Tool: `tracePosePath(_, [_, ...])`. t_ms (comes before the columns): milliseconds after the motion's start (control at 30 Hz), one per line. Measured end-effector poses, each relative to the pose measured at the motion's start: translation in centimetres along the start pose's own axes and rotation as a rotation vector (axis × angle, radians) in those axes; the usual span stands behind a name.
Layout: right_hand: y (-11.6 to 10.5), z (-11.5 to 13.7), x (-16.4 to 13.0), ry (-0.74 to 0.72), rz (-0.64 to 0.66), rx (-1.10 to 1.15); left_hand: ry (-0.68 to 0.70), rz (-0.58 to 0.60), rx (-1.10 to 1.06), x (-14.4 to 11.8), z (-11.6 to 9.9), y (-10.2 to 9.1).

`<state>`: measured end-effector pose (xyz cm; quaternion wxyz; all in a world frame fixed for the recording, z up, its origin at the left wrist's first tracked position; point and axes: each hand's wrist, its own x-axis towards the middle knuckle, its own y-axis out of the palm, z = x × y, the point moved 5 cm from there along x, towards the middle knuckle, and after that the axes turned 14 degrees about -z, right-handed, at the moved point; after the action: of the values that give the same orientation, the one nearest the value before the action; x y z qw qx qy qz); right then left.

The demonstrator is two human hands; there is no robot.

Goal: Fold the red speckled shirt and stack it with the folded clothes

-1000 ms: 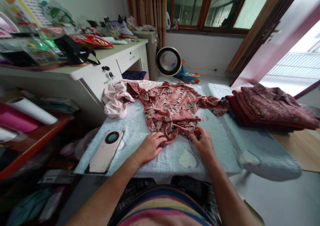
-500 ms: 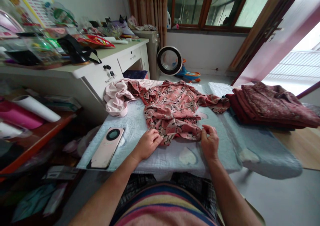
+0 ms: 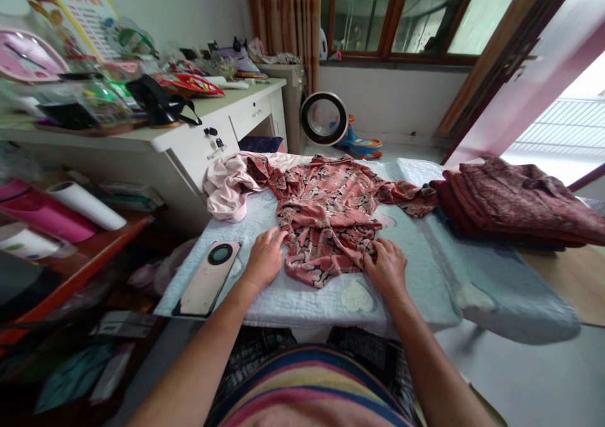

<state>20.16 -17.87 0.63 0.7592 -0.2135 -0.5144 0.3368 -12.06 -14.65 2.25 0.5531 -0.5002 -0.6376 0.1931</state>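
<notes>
Pink floral blouse [image 3: 331, 219] lies crumpled on the pale quilted pad [image 3: 416, 269] covering the worktop, straight ahead of the person, long axis running away from the body, collar end far, hem end near. Left hand [image 3: 265, 260] rests flat at the hem's left edge, fingers loosely spread and touching the cloth, not gripping it as far as I can tell. Right hand [image 3: 387, 266] sits at the hem's right edge, fingertips curled and apparently pinching a fold of the fabric. Both hands about equally near the garment, one on each side of its near end, so the hem spans between them. One sleeve trails right toward the stack of dark red folded clothes [image 3: 515, 200], nearly touching it; the other runs left over the light pink garment [image 3: 227, 187] bunched at the pad's far left corner. Pink phone [image 3: 208, 279] lies flat on the pad just left of the left hand, apart from it. Cluttered white desk [image 3: 208, 137] stands beyond on the left, round fan [image 3: 324, 119] on the floor behind.
</notes>
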Motion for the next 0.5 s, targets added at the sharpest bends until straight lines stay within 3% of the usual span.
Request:
tracePosePath(167, [-0.4,0.6,0.3,0.017,0.045,0.284,0.111,0.047,-0.039,0.7,-1.0,0.8])
tracePosePath(267, [-0.9,0.1,0.4,0.203,0.033,0.414,0.127,0.053,-0.113,1.4,-1.7,0.7])
tracePosePath(400, [-2.4,-1.5,0.9,0.431,-0.124,0.469,0.170,-0.073,-0.208,2.0,-2.4,-0.6])
tracePosePath(500, [-3.6,-3.6,1.6,0.561,-0.214,0.525,0.154,-0.077,-0.203,1.8,-2.2,-1.3])
